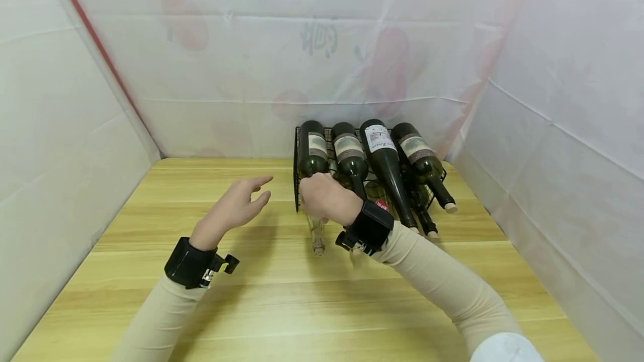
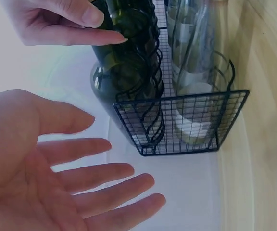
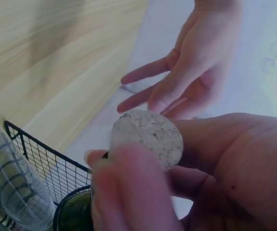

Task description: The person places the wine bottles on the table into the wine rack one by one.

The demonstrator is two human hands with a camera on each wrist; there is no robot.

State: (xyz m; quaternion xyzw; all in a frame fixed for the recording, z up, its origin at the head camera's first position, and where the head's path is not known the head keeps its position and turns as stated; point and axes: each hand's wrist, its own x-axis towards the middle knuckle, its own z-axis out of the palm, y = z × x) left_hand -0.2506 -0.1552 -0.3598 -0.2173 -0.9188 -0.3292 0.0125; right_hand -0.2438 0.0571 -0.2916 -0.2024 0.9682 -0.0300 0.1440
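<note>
My right hand (image 1: 329, 199) grips the neck of the leftmost dark green wine bottle (image 1: 313, 152), which lies on the upper level of a black wire wine rack (image 1: 296, 183). In the right wrist view, the bottle's pale cork (image 3: 153, 134) shows between the fingers and thumb. To the left of the rack, my left hand (image 1: 233, 203) hovers above the table with its fingers extended, holding nothing. From the left wrist view, its palm (image 2: 13, 168) faces the camera, apart from the rack. The right hand covers the gripped neck in the head view.
Three more dark bottles lie beside it: one (image 1: 349, 147), a white-labelled one (image 1: 384, 163) and one at the right (image 1: 420, 152). Below are a clear corked bottle (image 1: 317, 233) and a dark bottle (image 1: 425, 219). White sheeting (image 1: 226, 71) surrounds the wooden table (image 1: 282, 306).
</note>
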